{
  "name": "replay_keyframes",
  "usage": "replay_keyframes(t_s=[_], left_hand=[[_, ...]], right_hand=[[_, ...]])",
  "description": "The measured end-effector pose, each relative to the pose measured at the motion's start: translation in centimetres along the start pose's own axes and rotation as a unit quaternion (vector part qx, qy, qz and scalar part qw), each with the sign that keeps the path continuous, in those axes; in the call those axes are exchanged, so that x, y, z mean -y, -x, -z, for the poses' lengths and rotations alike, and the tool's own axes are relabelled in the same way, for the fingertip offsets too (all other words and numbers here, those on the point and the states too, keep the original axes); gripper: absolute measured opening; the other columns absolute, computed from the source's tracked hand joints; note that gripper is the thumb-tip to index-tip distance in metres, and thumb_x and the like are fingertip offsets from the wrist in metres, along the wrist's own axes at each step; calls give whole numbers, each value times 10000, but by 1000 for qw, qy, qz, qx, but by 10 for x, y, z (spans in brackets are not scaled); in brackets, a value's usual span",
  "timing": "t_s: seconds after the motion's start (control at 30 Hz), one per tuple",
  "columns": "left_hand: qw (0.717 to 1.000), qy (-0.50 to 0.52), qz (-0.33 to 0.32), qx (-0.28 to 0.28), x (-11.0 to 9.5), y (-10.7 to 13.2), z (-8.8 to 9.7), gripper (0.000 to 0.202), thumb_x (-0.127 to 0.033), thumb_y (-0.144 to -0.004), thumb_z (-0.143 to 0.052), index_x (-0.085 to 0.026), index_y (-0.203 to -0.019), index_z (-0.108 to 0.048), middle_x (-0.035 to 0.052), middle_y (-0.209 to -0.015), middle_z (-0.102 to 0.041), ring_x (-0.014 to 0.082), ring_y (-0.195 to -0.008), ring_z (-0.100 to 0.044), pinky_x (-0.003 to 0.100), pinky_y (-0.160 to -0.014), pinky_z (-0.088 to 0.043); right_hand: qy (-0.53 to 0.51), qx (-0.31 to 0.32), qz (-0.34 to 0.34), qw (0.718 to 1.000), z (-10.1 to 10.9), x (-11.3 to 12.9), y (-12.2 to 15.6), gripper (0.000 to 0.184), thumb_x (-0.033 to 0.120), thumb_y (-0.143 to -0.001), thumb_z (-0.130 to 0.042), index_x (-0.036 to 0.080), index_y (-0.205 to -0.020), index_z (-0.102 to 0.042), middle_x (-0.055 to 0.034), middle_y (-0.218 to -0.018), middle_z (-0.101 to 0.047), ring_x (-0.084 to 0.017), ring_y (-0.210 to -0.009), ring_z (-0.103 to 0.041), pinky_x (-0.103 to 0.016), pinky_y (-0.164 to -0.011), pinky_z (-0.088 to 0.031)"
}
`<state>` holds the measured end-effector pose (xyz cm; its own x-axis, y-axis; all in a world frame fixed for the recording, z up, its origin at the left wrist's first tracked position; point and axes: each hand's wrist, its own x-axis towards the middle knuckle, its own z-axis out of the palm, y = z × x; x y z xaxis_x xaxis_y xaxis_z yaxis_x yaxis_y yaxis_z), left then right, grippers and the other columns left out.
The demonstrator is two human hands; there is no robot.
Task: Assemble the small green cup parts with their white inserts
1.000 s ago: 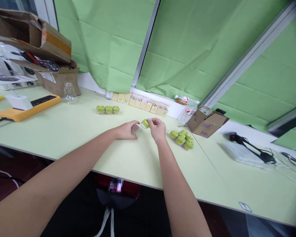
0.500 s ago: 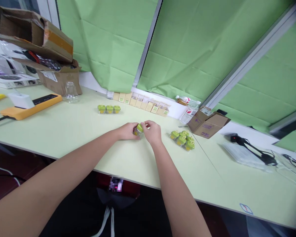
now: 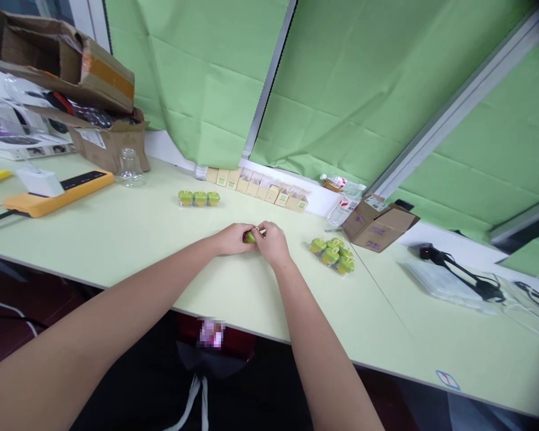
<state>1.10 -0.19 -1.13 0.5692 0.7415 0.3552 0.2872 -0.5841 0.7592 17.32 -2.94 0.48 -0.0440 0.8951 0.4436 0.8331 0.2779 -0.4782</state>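
Near the middle of the pale table, my left hand (image 3: 234, 239) and my right hand (image 3: 272, 240) meet around a small clear container with a green lid (image 3: 250, 237). My left fingers wrap its side, and my right thumb and fingers press at the lid. Most of its body is hidden by the hands. Behind and to the left stands a row of three like containers (image 3: 200, 199). A cluster of several more (image 3: 331, 254), green-lidded with pale loops on top and yellow inside, sits to the right of my right hand.
Small cardboard boxes (image 3: 257, 187) line the back edge. An orange power strip (image 3: 49, 200), a clear plastic bottle piece (image 3: 129, 169) and stacked cartons (image 3: 105, 140) occupy the left. At right are plastic bottles (image 3: 341, 209), an open carton (image 3: 377, 224) and a black stand (image 3: 458, 272).
The green lid has tilted and sunk lower between my hands. My right hand has shifted slightly left, over the lid. The other containers have stayed in place.
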Motion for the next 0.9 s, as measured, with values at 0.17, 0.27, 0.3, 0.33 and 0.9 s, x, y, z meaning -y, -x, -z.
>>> replay_keyframes(t_s=[0.17, 0.27, 0.3, 0.33, 0.9], left_hand=[[998, 57, 15, 19, -1, 1, -1, 273, -388, -763, -636, -180, -936, -677, -10, -734, -598, 132, -653, -498, 254, -613, -395], [995, 92, 35, 30, 2, -5, 0, 275, -368, -726, -673, -170, -914, -706, 3, -764, -646, 144, -678, -544, 265, -640, -421], [994, 98, 40, 36, 3, -8, 1, 273, -364, -708, -687, -168, -897, -715, 6, -767, -660, 148, -683, -557, 269, -647, -428], [993, 101, 45, 45, 3, -13, 3, 269, -360, -690, -702, -167, -876, -722, 8, -764, -669, 151, -685, -567, 270, -650, -432], [987, 156, 26, 23, 15, -26, -12, 487, -414, -781, -668, -168, -1201, -694, 66, -1033, -725, 162, -808, -620, 286, -762, -476]], right_hand=[[-49, 19, -20, 998, 0, -5, -2, 147, 360, -852, -571, 236, -789, -619, -19, -863, -668, -164, -776, -595, -273, -716, -429], [-66, 19, -39, 997, 0, -7, -2, 163, 390, -834, -588, 243, -770, -610, -7, -818, -675, -165, -743, -598, -269, -675, -425], [-69, 19, -44, 996, 0, -8, -2, 166, 397, -830, -591, 244, -765, -607, -5, -800, -676, -164, -726, -597, -269, -663, -423], [-72, 19, -50, 996, 1, -8, -2, 167, 399, -826, -595, 245, -761, -606, -3, -780, -676, -162, -705, -595, -269, -652, -421], [-150, 22, -136, 979, 14, -21, -7, 148, 381, -745, -671, 238, -755, -709, -5, -733, -722, -173, -708, -660, -272, -656, -464]])
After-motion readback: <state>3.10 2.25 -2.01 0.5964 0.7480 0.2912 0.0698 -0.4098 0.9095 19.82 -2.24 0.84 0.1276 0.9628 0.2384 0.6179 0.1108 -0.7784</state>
